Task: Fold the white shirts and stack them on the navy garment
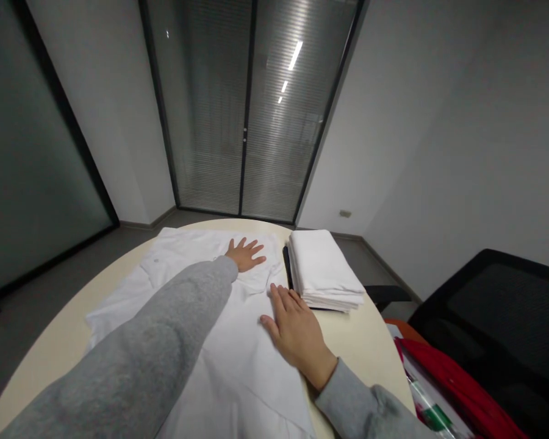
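Observation:
A white garment (238,360), perhaps a shirt or coat, lies spread over the round table, running from the far edge down past the bottom of the view. My left hand (246,254) rests flat on its far part with fingers spread. Nearer to me, my right hand (299,332) lies palm down along the garment's right edge, fingers stretched out and thumb apart. Neither hand grips anything. My left sleeve (165,329) hides part of the cloth's left side. Just beyond my right fingertips is a stack of folded white cloth (324,262).
A thin black item (288,267) shows under the stack. The cream table (370,347) has a curved edge. At the right stand a black mesh chair (494,323) and a red item (452,378) beside clear packaging (432,408). Behind are glass panels (210,122) with blinds.

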